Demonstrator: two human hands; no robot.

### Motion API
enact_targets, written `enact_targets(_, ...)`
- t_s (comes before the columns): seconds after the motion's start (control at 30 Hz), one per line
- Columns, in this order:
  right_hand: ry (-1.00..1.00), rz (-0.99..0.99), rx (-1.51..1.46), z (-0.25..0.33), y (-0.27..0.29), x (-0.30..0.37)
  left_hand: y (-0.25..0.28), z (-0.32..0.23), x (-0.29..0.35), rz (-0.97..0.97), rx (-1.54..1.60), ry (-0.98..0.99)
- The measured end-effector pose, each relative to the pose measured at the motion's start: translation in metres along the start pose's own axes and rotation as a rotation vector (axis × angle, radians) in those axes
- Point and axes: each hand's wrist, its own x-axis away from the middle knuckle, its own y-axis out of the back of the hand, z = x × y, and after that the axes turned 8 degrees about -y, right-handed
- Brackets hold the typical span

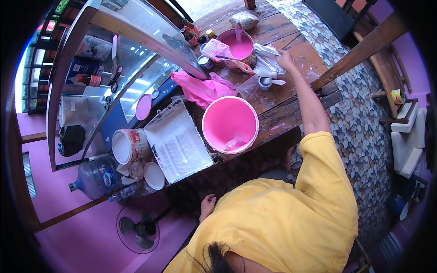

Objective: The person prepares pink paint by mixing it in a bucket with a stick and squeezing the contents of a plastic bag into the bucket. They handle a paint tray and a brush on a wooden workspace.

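My right hand reaches to the far side of the wooden table, its fingers closed on the edge of a crumpled white plastic bag. Beside that bag stands a pail of pink paint, with a wide pink-smeared brush and an orange-handled brush by its rim. Closer to me are a small cup and a white plastic spoon. A larger white bucket, pink inside, sits at the near edge. Down by my side, my left hand hangs with loosely bent fingers, holding nothing visible.
Left of the bucket lie a white paint tray and a pink plastic bag. A glass display case borders the table. Further left are a lidded tub and a water jug. A wooden post rises at right.
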Motion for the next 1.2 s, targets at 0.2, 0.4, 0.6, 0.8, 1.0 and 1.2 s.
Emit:
enact_targets(0.2,-0.035,-0.090,0.022,0.006,0.013,0.013,0.034,-0.076,-0.002,0.072,-0.033,-0.169)
enact_targets(0.4,0.262,-0.191,-0.083,0.075,0.030,0.012,0.064,-0.117,-0.017,0.024,0.057,-0.267)
enact_targets(0.6,-0.077,0.495,-0.337,0.116,0.032,0.016,0.055,-0.102,-0.018,0.072,-0.146,-0.237)
enact_targets(0.8,-0.123,0.566,-0.550,0.116,0.020,0.032,0.043,-0.098,-0.004,0.112,-0.111,-0.173)
enact_targets(1.0,-0.157,0.500,-0.724,0.118,-0.001,0.032,0.042,-0.084,-0.004,0.115,-0.150,-0.114)
enact_targets(1.2,-0.119,0.348,-0.739,0.119,-0.005,0.044,0.035,-0.083,-0.005,0.099,-0.140,-0.074)
